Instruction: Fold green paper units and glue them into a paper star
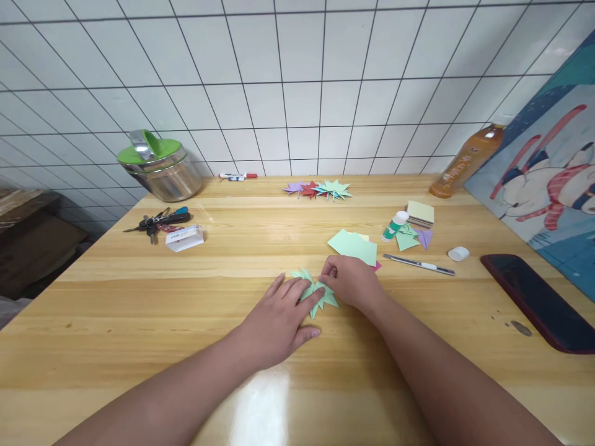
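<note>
A pale green folded paper star (329, 298) with many points lies flat on the wooden table in front of me. My left hand (277, 321) rests palm down over its left side, fingers stretched out and pressing on it. At the star's upper right edge, the thumb and fingers of my right hand (356, 282) are pinched together on one point. Both hands partly cover the star. Just beyond my right hand are loose light green paper sheets (353, 246), with a bit of pink paper (377, 266) showing from under them.
Finished paper stars (332, 189) lie by the tiled wall. To the right are a glue stick (395, 227), its cap (458, 253), a paper stack (421, 213), a utility knife (418, 264), a phone (534, 300) and a bottle (469, 162). Keys (160, 221) and a metal pot (162, 170) stand left.
</note>
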A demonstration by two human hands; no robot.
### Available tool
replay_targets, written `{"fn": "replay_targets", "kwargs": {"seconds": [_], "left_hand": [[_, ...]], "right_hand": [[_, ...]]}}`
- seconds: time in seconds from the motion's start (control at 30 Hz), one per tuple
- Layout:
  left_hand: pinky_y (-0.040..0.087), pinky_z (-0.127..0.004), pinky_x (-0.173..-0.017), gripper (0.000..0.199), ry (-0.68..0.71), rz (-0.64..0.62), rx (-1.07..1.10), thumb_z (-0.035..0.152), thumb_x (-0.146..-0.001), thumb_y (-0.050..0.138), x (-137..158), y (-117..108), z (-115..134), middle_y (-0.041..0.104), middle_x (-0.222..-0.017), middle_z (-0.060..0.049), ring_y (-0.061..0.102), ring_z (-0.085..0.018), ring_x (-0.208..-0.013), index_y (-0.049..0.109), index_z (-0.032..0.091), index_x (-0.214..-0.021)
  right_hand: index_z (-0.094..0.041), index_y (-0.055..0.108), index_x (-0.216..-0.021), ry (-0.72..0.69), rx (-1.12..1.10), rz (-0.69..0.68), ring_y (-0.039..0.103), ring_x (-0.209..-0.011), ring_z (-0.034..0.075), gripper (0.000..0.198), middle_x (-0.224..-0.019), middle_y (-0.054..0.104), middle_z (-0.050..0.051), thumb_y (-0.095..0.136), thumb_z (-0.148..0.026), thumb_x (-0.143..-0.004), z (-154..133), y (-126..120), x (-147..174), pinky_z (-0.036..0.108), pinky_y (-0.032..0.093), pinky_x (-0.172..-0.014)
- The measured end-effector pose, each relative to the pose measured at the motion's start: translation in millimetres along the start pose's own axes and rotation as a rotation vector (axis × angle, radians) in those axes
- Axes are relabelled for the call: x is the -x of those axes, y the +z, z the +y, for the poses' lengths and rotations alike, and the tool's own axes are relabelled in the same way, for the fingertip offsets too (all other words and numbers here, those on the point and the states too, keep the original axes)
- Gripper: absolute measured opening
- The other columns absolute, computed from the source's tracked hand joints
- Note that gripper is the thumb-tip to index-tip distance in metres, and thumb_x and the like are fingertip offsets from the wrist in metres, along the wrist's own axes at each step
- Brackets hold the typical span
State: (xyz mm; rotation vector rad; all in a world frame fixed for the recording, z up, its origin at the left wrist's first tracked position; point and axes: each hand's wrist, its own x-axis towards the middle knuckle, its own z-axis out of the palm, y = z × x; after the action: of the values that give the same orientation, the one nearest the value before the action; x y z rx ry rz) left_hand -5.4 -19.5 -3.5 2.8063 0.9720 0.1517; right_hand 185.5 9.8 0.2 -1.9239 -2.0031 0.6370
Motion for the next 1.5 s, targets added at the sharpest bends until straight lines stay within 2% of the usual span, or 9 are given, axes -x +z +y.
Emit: {"fn": "replay_targets", "kwargs": {"seconds": [0.13, 0.27, 0.43, 0.53, 1.07, 1.23, 1.3, 1.4, 1.5], "left_hand": [[0.02, -0.052, -0.104, 0.051, -0.016, -0.017, -0.019, 0.047, -0.087, 0.04, -0.7, -1.4, 1.4, 0.043, -0.13, -0.009, 0.038, -0.027, -0.119, 0.035, 0.025, -0.133], [0.021, -0.05, -0.104, 0.052, -0.021, -0.035, -0.035, 0.048, -0.088, 0.037, -0.5, -1.5, 1.6, 0.036, -0.139, -0.007, 0.036, -0.027, -0.122, 0.033, 0.027, -0.135], [0.016, -0.051, -0.105, 0.057, -0.008, -0.062, -0.054, 0.049, -0.089, 0.033, 0.7, 2.4, 0.9, 0.026, -0.147, 0.0, 0.031, -0.029, -0.125, 0.019, 0.028, -0.141], [0.012, -0.052, -0.105, 0.057, -0.015, -0.084, -0.063, 0.05, -0.09, 0.031, 0.7, 3.0, 0.9, 0.024, -0.148, 0.002, 0.03, -0.03, -0.126, 0.017, 0.028, -0.141], [0.015, -0.051, -0.105, 0.054, -0.009, -0.022, -0.136, 0.048, -0.09, 0.033, 2.3, 4.8, 2.3, 0.029, -0.145, -0.002, 0.034, -0.028, -0.124, 0.026, 0.028, -0.139], [0.014, -0.052, -0.106, 0.054, -0.007, 0.046, -0.189, 0.046, -0.087, 0.04, 4.6, 6.2, 1.8, 0.038, -0.14, -0.004, 0.034, -0.028, -0.124, 0.03, 0.028, -0.137], [0.014, -0.05, -0.107, 0.054, 0.003, 0.082, -0.213, 0.045, -0.087, 0.042, 4.8, 7.5, 0.8, 0.035, -0.141, -0.004, 0.029, -0.029, -0.128, 0.031, 0.028, -0.137], [0.014, -0.049, -0.107, 0.054, 0.033, 0.117, -0.239, 0.045, -0.087, 0.042, 4.2, 9.2, -1.2, 0.023, -0.148, -0.004, 0.016, -0.029, -0.134, 0.032, 0.026, -0.137], [0.014, -0.048, -0.107, 0.056, 0.055, 0.095, -0.227, 0.049, -0.088, 0.035, 3.6, 9.9, -2.7, 0.022, -0.148, -0.006, 0.017, -0.027, -0.135, 0.028, 0.025, -0.139]], "right_hand": [[-0.023, 0.059, -0.072, -0.014, -0.02, -0.016, 0.054, -0.065, 0.011, 0.008, -0.072, 0.064, -0.004, 0.056, -0.03, -0.075, 2.6, -1.2, -0.5, 0.022, 0.029, -0.051], [-0.024, 0.059, -0.084, -0.078, -0.073, -0.019, 0.054, -0.069, 0.012, 0.02, -0.08, 0.061, -0.002, 0.06, -0.04, -0.073, 11.9, -5.5, -2.0, 0.023, 0.034, -0.057], [-0.025, 0.054, -0.097, -0.112, -0.088, -0.064, 0.054, -0.076, 0.013, 0.035, -0.09, 0.057, -0.001, 0.068, -0.032, -0.065, 20.7, -9.3, -1.9, 0.024, 0.037, -0.062], [-0.025, 0.052, -0.098, -0.125, -0.053, -0.075, 0.053, -0.077, 0.014, 0.038, -0.09, 0.055, -0.001, 0.069, -0.029, -0.065, 19.9, -8.4, -1.7, 0.024, 0.037, -0.063], [-0.026, 0.05, -0.098, -0.087, 0.05, -0.17, 0.052, -0.086, 0.019, 0.043, -0.096, 0.052, 0.001, 0.072, -0.026, -0.061, 21.3, -12.4, -2.8, 0.028, 0.039, -0.068], [-0.025, 0.052, -0.101, -0.165, -0.036, -0.114, 0.052, -0.087, 0.018, 0.042, -0.098, 0.053, 0.002, 0.07, -0.024, -0.063, 25.3, -11.5, 0.1, 0.029, 0.04, -0.072], [-0.025, 0.052, -0.103, -0.225, -0.116, -0.076, 0.052, -0.085, 0.016, 0.041, -0.099, 0.053, 0.001, 0.068, -0.023, -0.065, 25.0, -12.3, 1.0, 0.027, 0.04, -0.072], [-0.024, 0.058, -0.094, -0.306, -0.159, 0.004, 0.052, -0.082, 0.014, 0.024, -0.095, 0.056, 0.001, 0.064, -0.021, -0.071, 19.6, -13.3, 1.6, 0.025, 0.04, -0.071], [-0.022, 0.061, -0.077, -0.375, -0.068, 0.017, 0.052, -0.079, 0.014, 0.006, -0.079, 0.057, 0.0, 0.06, -0.017, -0.073, 13.0, -12.9, 2.1, 0.025, 0.038, -0.069]]}}
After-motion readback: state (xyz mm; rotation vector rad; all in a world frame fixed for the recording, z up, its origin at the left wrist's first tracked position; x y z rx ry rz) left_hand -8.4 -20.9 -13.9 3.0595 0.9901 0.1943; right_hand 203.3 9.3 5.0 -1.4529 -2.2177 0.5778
